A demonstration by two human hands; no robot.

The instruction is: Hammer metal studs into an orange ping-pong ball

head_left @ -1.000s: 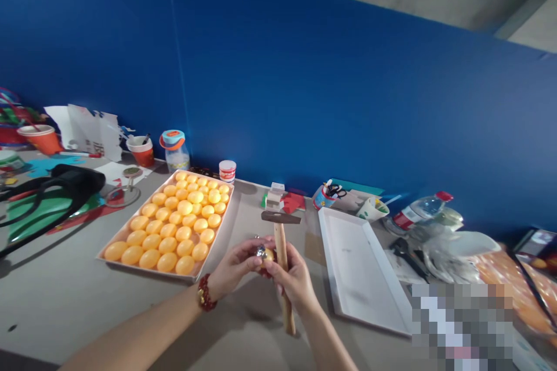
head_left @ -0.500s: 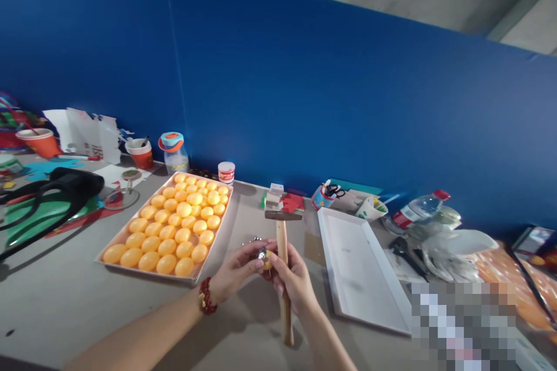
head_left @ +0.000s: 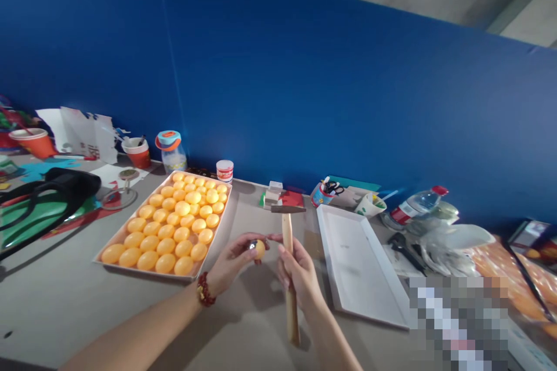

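Note:
My left hand pinches a small orange ball with a shiny metal bit on it, held above the grey table. Just right of it, my right hand is wrapped round the wooden handle of a small hammer, whose dark head points up at the top. A gap separates the two hands. To the left lies a tray packed with several orange balls. An empty white tray lies to the right.
A black bag and coloured paper lie at the far left. Cups, a jar, a small tub and a scissors cup line the blue wall. A water bottle and plastic wrap sit at the right.
My hands have come apart: the left drew the ball slightly left, and the right moved the hammer a little right and higher. The view shifted slightly.

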